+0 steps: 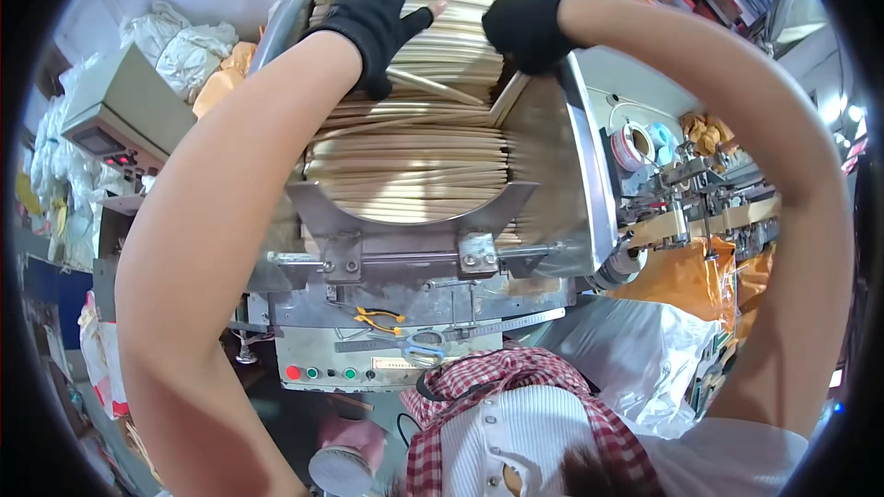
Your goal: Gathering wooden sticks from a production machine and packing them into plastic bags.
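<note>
Both my hands wear black gloves and reach up into a metal hopper (562, 175) packed with a tall stack of pale wooden sticks (414, 156). My left hand (376, 23) lies flat on the upper sticks with its fingers spread. At the stack's right edge, next to the hopper's side wall, my right hand (527, 29) presses with fingers curled; whether it grips any sticks is hidden. A few sticks near my hands lie askew across the pile.
Below the hopper a machine panel (336, 370) carries red and green buttons, with scissors (425, 343), a metal ruler and orange-handled pliers (379, 318) on its ledge. Tape rolls (629, 145) and a feed mechanism sit right. White sacks (189, 51) pile up at left, a clear plastic bag (635, 350) lower right.
</note>
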A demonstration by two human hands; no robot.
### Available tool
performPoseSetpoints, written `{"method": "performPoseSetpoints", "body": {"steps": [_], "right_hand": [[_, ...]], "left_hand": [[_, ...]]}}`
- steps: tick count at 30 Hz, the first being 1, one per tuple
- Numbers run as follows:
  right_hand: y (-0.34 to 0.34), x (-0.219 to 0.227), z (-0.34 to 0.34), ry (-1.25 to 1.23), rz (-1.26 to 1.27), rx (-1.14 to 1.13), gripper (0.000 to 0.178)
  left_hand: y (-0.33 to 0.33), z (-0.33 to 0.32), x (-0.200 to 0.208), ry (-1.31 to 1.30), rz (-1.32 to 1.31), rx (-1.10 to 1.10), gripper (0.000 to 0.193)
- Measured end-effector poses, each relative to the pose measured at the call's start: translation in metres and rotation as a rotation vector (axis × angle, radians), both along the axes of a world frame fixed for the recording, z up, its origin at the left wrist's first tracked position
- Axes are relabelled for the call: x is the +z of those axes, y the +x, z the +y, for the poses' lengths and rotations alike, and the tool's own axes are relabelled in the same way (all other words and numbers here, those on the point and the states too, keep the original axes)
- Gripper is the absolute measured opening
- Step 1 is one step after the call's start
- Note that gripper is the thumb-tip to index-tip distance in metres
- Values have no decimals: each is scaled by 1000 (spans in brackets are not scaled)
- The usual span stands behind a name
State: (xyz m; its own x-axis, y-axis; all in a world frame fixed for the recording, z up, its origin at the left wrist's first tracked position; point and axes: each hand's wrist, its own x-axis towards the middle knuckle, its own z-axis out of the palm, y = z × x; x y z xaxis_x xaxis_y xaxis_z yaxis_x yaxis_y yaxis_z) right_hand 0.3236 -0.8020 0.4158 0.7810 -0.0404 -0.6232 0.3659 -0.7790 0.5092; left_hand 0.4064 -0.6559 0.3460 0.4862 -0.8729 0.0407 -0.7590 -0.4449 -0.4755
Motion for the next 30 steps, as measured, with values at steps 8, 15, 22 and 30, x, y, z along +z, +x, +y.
{"method": "performPoseSetpoints", "body": {"steps": [8, 15, 22, 30], "right_hand": [[-46, 172, -16, 408, 14, -516, 17], [-78, 157, -13, 673, -369, -314, 26], [-58, 23, -35, 792, -440, 194, 49], [-54, -80, 51, 674, -372, 351, 86]], "left_hand": [[0, -5, 10, -5, 89, -26, 120], [67, -5, 13, -648, 877, -238, 48], [44, -4, 15, -764, 392, -382, 20], [64, 34, 31, -792, 195, -234, 30]]}}
